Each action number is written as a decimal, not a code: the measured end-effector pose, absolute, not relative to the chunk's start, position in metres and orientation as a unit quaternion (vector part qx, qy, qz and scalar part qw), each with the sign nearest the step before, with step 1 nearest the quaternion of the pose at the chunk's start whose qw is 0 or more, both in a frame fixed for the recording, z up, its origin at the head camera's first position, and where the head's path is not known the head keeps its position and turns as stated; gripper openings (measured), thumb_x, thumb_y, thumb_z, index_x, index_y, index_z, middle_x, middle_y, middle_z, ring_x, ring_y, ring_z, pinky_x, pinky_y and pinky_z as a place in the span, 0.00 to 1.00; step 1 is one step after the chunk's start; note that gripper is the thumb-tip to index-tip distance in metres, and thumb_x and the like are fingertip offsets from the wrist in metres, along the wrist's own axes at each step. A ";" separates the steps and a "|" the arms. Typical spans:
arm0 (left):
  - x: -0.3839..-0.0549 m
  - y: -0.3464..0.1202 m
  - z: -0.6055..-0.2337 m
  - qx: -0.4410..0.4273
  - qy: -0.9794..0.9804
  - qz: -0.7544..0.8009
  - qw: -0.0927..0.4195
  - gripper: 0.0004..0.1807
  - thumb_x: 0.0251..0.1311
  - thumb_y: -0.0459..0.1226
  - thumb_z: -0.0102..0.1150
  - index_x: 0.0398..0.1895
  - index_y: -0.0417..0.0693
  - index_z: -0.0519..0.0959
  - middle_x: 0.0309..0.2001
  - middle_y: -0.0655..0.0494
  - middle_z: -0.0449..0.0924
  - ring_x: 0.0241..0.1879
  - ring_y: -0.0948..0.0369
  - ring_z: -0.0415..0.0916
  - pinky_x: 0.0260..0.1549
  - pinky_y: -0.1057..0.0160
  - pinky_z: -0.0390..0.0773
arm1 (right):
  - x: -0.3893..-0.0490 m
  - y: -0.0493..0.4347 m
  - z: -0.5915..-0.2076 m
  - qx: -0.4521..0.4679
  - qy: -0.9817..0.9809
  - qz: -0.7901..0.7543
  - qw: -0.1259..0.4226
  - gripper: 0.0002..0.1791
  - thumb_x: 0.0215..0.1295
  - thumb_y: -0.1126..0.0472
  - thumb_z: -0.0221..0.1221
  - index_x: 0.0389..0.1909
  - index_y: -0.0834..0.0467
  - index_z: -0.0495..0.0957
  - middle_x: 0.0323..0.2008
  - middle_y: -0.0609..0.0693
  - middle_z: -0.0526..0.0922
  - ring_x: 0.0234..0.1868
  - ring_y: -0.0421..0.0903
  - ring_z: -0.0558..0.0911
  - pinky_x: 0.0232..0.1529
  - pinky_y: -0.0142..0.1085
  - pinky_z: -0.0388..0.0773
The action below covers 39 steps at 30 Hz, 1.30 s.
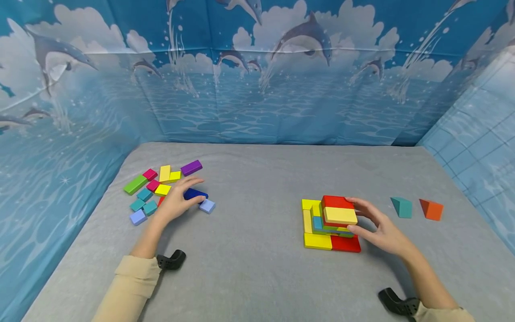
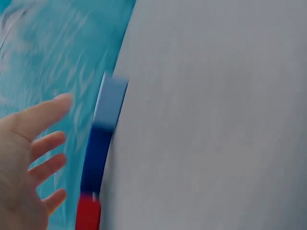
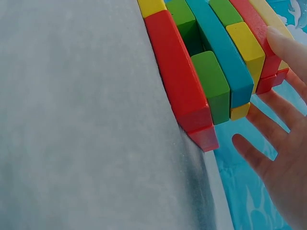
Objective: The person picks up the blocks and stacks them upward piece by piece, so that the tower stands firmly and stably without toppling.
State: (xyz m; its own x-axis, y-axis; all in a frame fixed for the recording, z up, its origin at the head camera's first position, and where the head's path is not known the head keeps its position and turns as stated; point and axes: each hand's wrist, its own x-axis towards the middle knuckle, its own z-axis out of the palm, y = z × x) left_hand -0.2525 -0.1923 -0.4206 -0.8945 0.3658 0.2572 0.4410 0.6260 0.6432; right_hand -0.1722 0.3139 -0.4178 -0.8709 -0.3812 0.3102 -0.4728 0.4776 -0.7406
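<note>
My left hand (image 1: 179, 199) hovers among loose blocks on the left, its fingers apart and nothing held. Beneath and beside it lie a dark blue block (image 1: 195, 193), a light blue block (image 1: 207, 206) and a red block (image 1: 161, 201), partly hidden by the wrist. On the right stands a layered block stack with yellow and red blocks (image 1: 345, 243) at its base and a cream block (image 1: 340, 215) on top beside a red block (image 1: 337, 201). My right hand (image 1: 382, 230) is at its right end, fingers extended, thumb and fingertips at the upper layers.
Left of the left hand are several blocks, among them a green block (image 1: 135, 184), a teal block (image 1: 145, 194) and a purple block (image 1: 191, 167). A teal triangular block (image 1: 402, 207) and an orange triangular block (image 1: 432, 209) stand right of the stack on the grey cloth (image 1: 249, 259).
</note>
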 end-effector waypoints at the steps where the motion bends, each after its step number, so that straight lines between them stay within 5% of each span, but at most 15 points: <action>1: -0.252 -0.199 -0.422 -0.223 -0.902 -0.366 0.045 0.27 0.53 0.36 0.64 0.57 0.39 0.71 0.58 0.42 0.67 0.60 0.46 0.61 0.57 0.43 0.60 | -0.172 0.314 -0.418 0.248 -0.859 0.446 0.051 0.38 0.51 0.74 0.62 0.64 0.60 0.60 0.60 0.35 0.63 0.54 0.30 0.67 0.50 0.19 0.64; 23: -0.257 -0.218 -0.435 -0.195 -0.922 -0.325 0.083 0.19 0.51 0.35 0.64 0.47 0.39 0.76 0.47 0.42 0.75 0.50 0.47 0.68 0.55 0.44 0.60 | -0.173 0.314 -0.417 0.237 -0.865 0.441 0.043 0.38 0.52 0.72 0.63 0.65 0.59 0.59 0.59 0.34 0.63 0.52 0.30 0.68 0.50 0.21 0.66; 39: -0.252 -0.066 -0.394 -0.295 -0.842 -0.437 0.110 0.17 0.53 0.37 0.64 0.45 0.39 0.75 0.42 0.49 0.73 0.43 0.58 0.70 0.46 0.54 0.72 | -0.172 0.316 -0.418 0.236 -0.865 0.440 0.045 0.38 0.51 0.72 0.63 0.64 0.59 0.60 0.60 0.35 0.63 0.53 0.30 0.67 0.51 0.20 0.65</action>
State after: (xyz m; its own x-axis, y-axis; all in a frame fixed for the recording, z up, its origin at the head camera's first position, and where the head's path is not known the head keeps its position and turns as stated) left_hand -0.2517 -0.0663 -0.3941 -0.8021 0.4009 0.4425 0.5926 0.4433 0.6725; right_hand -0.1717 0.3155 -0.4181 -0.8849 -0.3678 0.2859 -0.4477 0.5021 -0.7399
